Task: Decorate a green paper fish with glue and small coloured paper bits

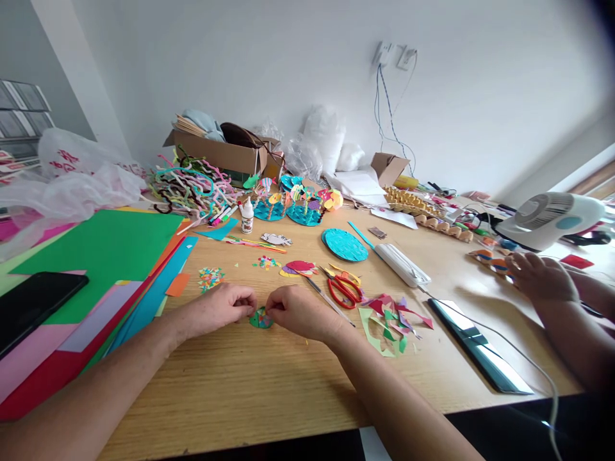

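A small green paper cutout [261, 320], dotted with bits of coloured paper, lies on the table between my hands. The closed fingertips of my left hand [228, 308] hold its left edge. At its right side, my right hand [300, 310] has thumb and fingers pinched together; whatever is between them is hidden. Tiny coloured paper bits [210, 278] are piled beyond my left hand, and a smaller heap of bits [267, 262] lies farther ahead. Several coloured paper shapes [300, 267] are stacked ahead of my right hand, with red-handled scissors [344, 289] beside them.
Coloured paper sheets [110, 243] and a black phone [38, 301] cover the left side. Ahead stand a glue bottle [246, 216] and turquoise discs [344, 245]. Paper scraps [391, 320], a dark glossy device [475, 346] and another person's hand [542, 278] are on the right.
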Available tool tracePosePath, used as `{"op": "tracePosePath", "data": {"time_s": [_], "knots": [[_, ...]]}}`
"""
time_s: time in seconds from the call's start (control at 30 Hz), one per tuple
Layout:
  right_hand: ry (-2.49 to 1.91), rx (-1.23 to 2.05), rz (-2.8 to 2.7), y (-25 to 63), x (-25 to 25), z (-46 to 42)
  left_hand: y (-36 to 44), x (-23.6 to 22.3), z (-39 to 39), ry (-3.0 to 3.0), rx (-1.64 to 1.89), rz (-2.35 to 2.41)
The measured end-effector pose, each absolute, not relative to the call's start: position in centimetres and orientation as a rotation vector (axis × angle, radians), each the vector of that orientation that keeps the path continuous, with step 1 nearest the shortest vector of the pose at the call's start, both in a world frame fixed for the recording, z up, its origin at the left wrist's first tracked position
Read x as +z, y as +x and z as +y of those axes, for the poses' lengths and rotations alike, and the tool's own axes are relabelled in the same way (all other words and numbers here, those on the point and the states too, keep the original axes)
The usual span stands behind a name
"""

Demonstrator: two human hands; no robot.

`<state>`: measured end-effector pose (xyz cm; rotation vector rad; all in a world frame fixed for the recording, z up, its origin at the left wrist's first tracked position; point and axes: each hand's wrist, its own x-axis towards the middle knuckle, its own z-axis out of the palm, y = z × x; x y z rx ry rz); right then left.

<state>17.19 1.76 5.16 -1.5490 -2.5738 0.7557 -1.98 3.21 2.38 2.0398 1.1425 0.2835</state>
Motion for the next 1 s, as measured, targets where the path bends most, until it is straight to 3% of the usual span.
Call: {"op": "tracePosePath", "data": {"time_s": [0.7, 1.0], "knots": [[-1.464, 0.827, -2.390, 18.6, 5.5, 2.1, -2.1, 2.1, 3.3, 1.988, 0.315, 1.117], [-1.227, 1.090, -1.663, 20.1, 5.4, 3.3, -2.5, 3.9, 3.2, 1.849, 0.498, 1.150]]}}
